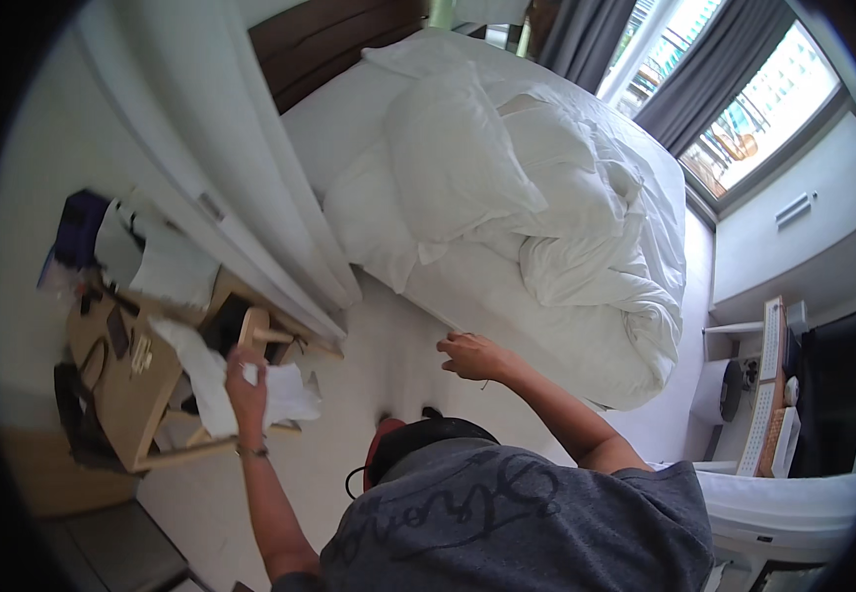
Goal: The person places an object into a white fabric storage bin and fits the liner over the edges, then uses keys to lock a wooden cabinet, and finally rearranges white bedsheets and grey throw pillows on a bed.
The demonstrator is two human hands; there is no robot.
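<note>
My left hand point(246, 385), with a bracelet on its wrist, grips a crumpled white cloth point(291, 392) between thumb and fingers. The cloth hangs on both sides of the hand, in front of a wooden chair point(254, 329) at the desk. My right hand point(472, 355) is raised over the pale floor, beside the near edge of the bed point(465, 303). Its fingers are bent and apart, and nothing shows in them. On the bed lie a white pillow point(457, 163) and a rumpled white duvet point(591, 274).
The wooden desk point(114, 399) at left bears a phone point(117, 331), white papers and a purple bag point(79, 226); a dark bag hangs at its side. A long white curtain point(250, 170) falls between desk and bed. At right, a shelf stands by a television point(831, 392).
</note>
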